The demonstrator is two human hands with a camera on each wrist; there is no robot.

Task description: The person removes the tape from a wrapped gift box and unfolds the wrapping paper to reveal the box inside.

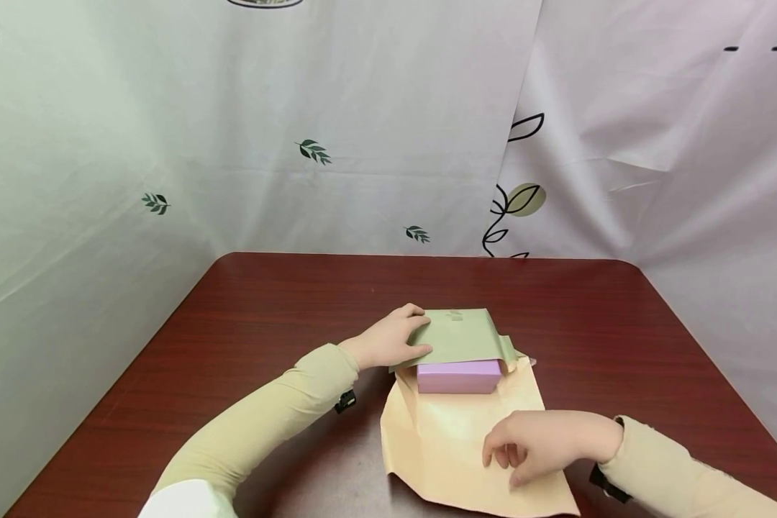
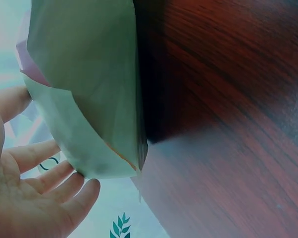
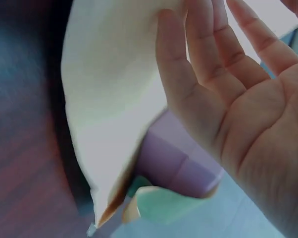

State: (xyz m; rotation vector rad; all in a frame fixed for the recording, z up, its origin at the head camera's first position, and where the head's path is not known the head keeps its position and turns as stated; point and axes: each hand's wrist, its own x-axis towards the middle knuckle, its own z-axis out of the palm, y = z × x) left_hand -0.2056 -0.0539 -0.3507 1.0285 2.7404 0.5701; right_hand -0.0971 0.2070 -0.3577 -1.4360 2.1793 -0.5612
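A purple box [image 1: 458, 378] sits on a sheet of wrapping paper, green outside and cream inside. The green side [image 1: 460, 338] is folded over the box's top, leaving its near face uncovered. The cream side [image 1: 469, 439] spreads toward me on the table. My left hand [image 1: 388, 341] rests on the left edge of the folded paper; its fingers [image 2: 65, 186] look spread and fairly straight in the left wrist view. My right hand [image 1: 540, 442] is over the cream paper with its fingers loosely bent, holding nothing. In the right wrist view the purple box [image 3: 176, 156] shows behind that hand.
The dark red wooden table [image 1: 285, 302] surrounds the paper. A small clear strip [image 1: 532, 361], perhaps tape, sticks out at the paper's right edge. White cloth [image 1: 375, 144] with leaf prints hangs behind and along the table's sides.
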